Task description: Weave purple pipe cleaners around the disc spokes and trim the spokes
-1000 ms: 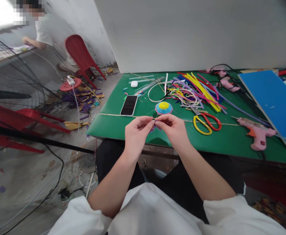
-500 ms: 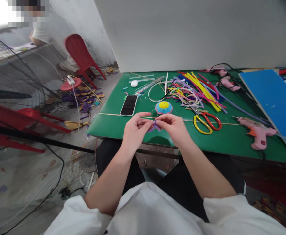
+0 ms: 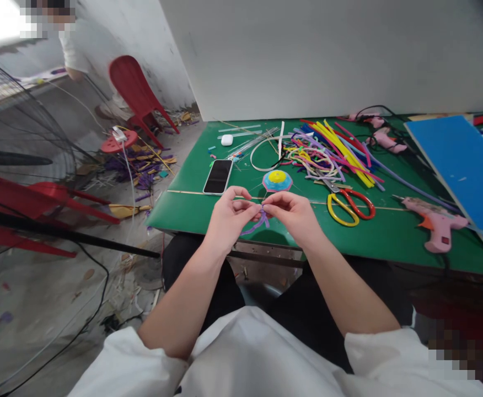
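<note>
The left hand point(image 3: 232, 219) and right hand point(image 3: 290, 214) pinched a purple strand point(image 3: 263, 222) near the front edge of the green table point(image 3: 186, 212), where a slack hold could have let it unravel.

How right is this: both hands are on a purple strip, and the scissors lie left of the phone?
One slip: the head view shows the scissors lying right of the phone. The left hand and right hand are indeed on a purple strip.
</note>
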